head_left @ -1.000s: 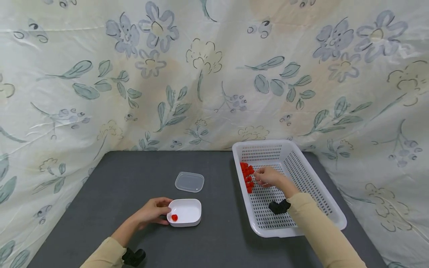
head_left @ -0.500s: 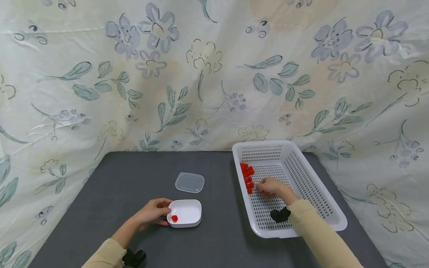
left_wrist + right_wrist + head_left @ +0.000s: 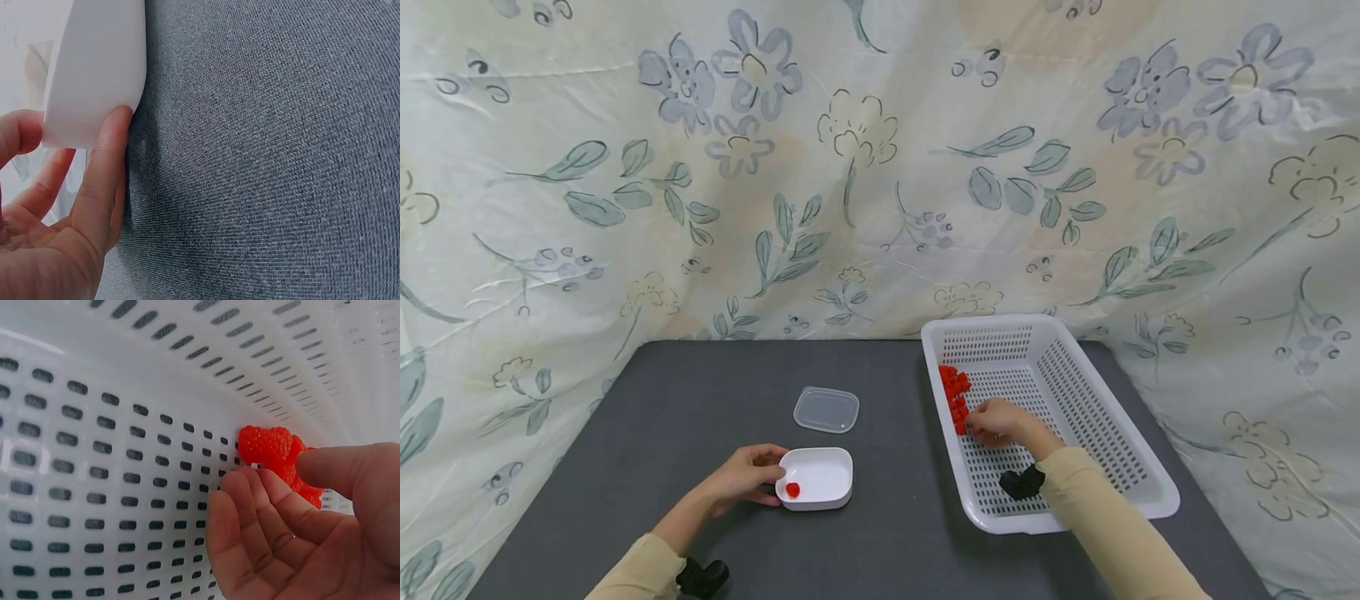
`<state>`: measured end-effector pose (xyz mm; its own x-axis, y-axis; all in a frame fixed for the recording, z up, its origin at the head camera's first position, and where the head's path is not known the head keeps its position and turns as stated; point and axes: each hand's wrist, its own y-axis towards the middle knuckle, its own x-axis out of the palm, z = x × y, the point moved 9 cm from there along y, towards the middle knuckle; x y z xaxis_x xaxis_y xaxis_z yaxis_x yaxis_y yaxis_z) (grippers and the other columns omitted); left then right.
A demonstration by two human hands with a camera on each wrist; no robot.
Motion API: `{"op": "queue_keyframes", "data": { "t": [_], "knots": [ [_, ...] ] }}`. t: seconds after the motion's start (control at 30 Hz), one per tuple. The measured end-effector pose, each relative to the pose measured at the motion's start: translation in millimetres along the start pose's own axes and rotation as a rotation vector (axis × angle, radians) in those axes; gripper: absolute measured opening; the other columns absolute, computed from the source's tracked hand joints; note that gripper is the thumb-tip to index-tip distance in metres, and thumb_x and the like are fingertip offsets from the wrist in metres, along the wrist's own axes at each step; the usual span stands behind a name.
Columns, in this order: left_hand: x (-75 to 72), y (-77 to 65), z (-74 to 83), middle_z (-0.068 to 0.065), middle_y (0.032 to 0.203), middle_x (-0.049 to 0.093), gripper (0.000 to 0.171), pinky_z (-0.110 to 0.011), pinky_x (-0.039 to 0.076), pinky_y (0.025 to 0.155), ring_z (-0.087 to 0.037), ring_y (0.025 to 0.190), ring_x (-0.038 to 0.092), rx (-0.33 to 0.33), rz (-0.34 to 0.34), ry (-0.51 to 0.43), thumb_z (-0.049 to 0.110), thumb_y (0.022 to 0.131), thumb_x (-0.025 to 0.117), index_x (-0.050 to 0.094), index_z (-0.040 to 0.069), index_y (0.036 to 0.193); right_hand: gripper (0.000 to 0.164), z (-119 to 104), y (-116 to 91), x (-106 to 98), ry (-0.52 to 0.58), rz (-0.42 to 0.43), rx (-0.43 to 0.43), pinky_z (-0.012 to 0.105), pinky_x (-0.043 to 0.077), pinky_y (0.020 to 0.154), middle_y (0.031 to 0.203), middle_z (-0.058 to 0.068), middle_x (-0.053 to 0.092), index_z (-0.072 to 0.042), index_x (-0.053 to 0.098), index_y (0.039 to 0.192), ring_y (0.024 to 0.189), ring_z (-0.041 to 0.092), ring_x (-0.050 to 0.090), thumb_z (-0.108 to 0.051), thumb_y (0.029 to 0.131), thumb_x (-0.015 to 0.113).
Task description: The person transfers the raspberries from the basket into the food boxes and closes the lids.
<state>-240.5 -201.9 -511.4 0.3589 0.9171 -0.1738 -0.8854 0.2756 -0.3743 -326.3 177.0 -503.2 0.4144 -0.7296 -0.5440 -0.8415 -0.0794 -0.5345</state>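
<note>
The person wears long, plain sleeves in a pale, buttery yellow. The left sleeve [image 3: 638, 571] ends in a lightly creased edge, short of the left hand [image 3: 747, 479], which is bare. The right sleeve [image 3: 1112, 512] is the same cloth, and the right hand [image 3: 1002, 423] is bare too. By the left cuff sits a lumpy black device [image 3: 702, 577] with rounded ends; a second black device [image 3: 1021, 482] sits by the right cuff.

White rounded box [image 3: 829, 477] stands open, lower centre of frame. One red berry [image 3: 793, 490] lies inside, lower left. Bumpy red berries [image 3: 953, 385] cluster right of centre.
</note>
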Motion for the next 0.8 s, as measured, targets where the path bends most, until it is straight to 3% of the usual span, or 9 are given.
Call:
{"op": "queue_keyframes", "data": {
  "t": [0.2,0.53,0.8],
  "knots": [
    [-0.5,0.0,-0.9,-0.018,0.112,0.056,0.045,-0.04,0.057,0.069,-0.022,0.088,0.059,-0.004,0.012,0.006,0.012,0.087,0.059,0.045,-0.008,0.126,0.022,-5,-1,9,0.056,-0.067,-0.043,0.033,0.056,0.07,0.087,0.013,0.062,0.003,0.058,0.097,0.073,0.019,0.06,-0.017,0.092,0.051],
    [-0.1,0.8,-0.1,-0.018,0.112,0.056,0.045,-0.04,0.057,0.069,-0.022,0.089,0.059,-0.007,0.008,0.019,0.012,0.088,0.059,0.046,-0.007,0.125,0.019,-2,4,17,0.18,-0.159,-0.016,0.029,0.056,0.067,0.081,0.011,0.062,-0.001,0.057,0.091,0.069,0.018,0.059,-0.02,0.092,0.053],
    [0.2,1.2,0.9,-0.018,0.113,0.056,0.046,-0.04,0.057,0.069,-0.022,0.089,0.059,-0.005,-0.003,0.009,0.012,0.087,0.059,0.045,-0.008,0.126,0.015,1,4,20,0.233,-0.182,0.003,0.028,0.055,0.065,0.08,0.011,0.061,-0.003,0.057,0.091,0.067,0.018,0.058,-0.018,0.09,0.056]
  ]
}}
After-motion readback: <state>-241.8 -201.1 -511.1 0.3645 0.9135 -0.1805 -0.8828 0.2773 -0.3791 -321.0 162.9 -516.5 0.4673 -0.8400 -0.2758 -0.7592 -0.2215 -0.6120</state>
